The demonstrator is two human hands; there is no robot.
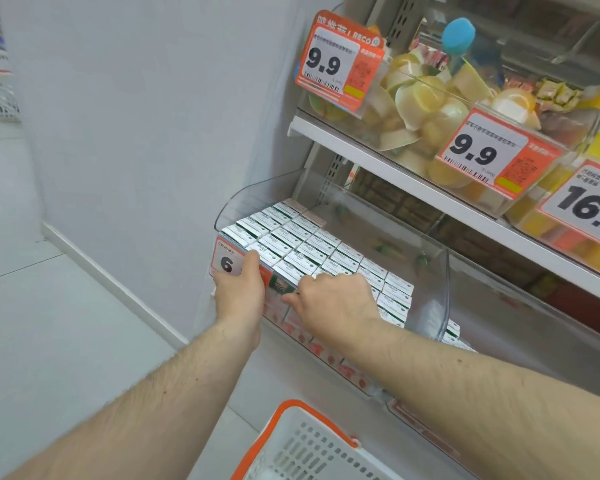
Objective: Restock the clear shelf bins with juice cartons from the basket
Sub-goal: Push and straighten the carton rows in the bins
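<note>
A clear shelf bin (253, 195) on the lower shelf holds several rows of upright juice cartons (302, 242) with silver tops. My left hand (241, 285) grips the bin's front left corner over the price tag, fingers curled over the rim. My right hand (333, 299) lies on the front row of cartons with its fingers curled down among them; what they hold is hidden. The white basket with an orange rim (291, 445) stands below at the bottom edge.
A second clear bin (499, 306) sits to the right, with a few cartons low in it. The shelf above carries bins of yellow jelly cups (426, 98) and orange price tags (340, 60). A white wall stands to the left.
</note>
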